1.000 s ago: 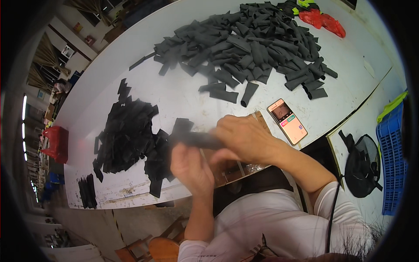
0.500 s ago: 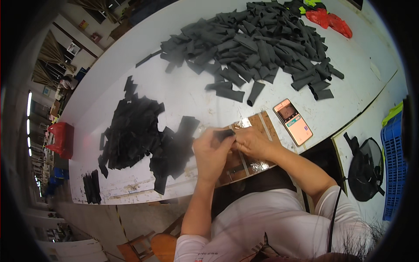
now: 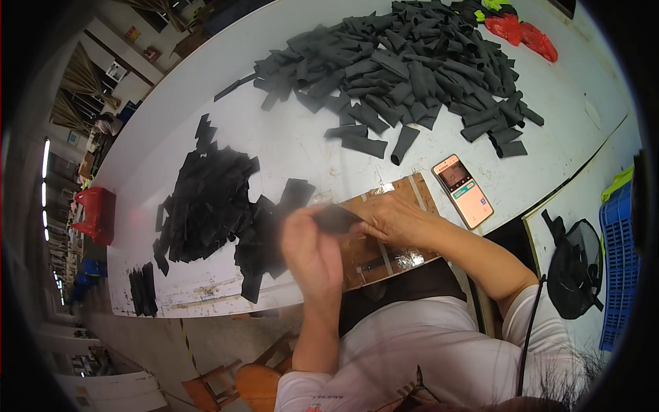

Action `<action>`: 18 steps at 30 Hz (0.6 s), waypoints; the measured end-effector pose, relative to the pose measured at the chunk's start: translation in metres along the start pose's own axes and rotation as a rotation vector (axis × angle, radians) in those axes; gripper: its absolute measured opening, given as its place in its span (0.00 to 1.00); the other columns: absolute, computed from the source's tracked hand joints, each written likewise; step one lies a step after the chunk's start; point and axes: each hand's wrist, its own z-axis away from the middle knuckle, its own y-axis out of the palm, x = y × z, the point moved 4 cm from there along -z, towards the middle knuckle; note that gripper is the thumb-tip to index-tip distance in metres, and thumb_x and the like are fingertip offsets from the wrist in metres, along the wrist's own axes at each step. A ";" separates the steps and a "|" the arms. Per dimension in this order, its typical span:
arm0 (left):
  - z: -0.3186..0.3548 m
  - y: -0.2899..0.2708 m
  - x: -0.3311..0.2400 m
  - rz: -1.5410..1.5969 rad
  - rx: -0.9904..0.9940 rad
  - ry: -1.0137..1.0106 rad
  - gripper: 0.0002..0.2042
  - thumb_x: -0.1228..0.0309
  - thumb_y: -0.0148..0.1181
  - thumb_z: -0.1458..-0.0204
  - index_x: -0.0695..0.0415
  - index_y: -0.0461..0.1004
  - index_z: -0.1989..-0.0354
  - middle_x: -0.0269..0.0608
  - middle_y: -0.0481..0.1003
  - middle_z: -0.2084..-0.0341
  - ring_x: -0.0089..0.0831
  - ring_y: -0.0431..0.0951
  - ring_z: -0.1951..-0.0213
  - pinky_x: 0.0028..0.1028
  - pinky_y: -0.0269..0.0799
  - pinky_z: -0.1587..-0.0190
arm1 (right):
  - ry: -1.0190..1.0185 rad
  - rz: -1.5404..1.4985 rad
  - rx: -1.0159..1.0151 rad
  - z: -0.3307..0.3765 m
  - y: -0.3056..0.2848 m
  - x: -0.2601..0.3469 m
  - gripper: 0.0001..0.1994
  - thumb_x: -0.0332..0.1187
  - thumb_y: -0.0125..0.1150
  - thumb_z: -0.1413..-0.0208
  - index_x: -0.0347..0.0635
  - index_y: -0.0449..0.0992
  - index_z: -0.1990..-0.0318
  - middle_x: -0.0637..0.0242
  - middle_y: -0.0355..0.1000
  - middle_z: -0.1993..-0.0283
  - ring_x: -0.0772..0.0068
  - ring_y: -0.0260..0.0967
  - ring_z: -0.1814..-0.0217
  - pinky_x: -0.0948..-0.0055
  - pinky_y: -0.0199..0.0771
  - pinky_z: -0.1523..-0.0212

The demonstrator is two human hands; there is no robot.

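Note:
A small piece of black fabric (image 3: pixel 336 219) is stretched between my two hands over a brown board (image 3: pixel 371 264). Its right end is pinched in the fingers of my right hand (image 3: pixel 398 218). My left hand (image 3: pixel 310 250), a little blurred, is closed at the fabric's left end, and some of its fingers are hidden behind the cloth. Left of my hands lies a heap of flat black fabric pieces (image 3: pixel 213 202), reaching close to my left wrist. Farther off spreads a large pile of dark grey fabric tubes (image 3: pixel 412 75).
A phone (image 3: pixel 463 191) with a lit screen lies right of the board. Red plastic bags (image 3: pixel 522 36) sit at the far right, another red bag (image 3: pixel 95 216) at the left edge. A black mesh bag (image 3: pixel 576 271) and blue crate (image 3: pixel 618 261) are at right. A small black stack (image 3: pixel 143 290) lies near left.
My left hand has moved left and turned, away from my right hand. More of the black fabric now shows between them. My right hand has shifted only slightly.

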 end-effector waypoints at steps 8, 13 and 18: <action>-0.001 -0.006 -0.005 -0.428 0.008 0.246 0.07 0.73 0.49 0.49 0.65 0.68 0.68 0.42 0.71 0.69 0.24 0.70 0.65 0.23 0.64 0.57 | 0.018 -0.243 0.034 0.005 0.010 -0.004 0.08 0.34 0.53 0.53 0.38 0.69 0.73 0.55 0.65 0.77 0.52 0.63 0.75 0.64 0.62 0.74; -0.004 -0.058 -0.006 -1.013 -0.278 0.347 0.06 0.75 0.50 0.52 0.65 0.70 0.70 0.38 0.72 0.72 0.23 0.70 0.70 0.21 0.65 0.66 | -0.111 -0.366 -0.031 -0.040 -0.052 -0.004 0.22 0.49 0.46 0.48 0.38 0.69 0.81 0.69 0.61 0.90 0.79 0.63 0.84 0.77 0.60 0.82; -0.041 -0.129 0.000 -1.737 -0.331 0.382 0.11 0.74 0.53 0.58 0.63 0.68 0.63 0.47 0.71 0.69 0.41 0.68 0.62 0.33 0.62 0.60 | 0.302 -0.380 -0.541 -0.040 -0.071 -0.037 0.22 0.49 0.45 0.49 0.34 0.71 0.70 0.65 0.65 0.82 0.78 0.61 0.80 0.78 0.60 0.79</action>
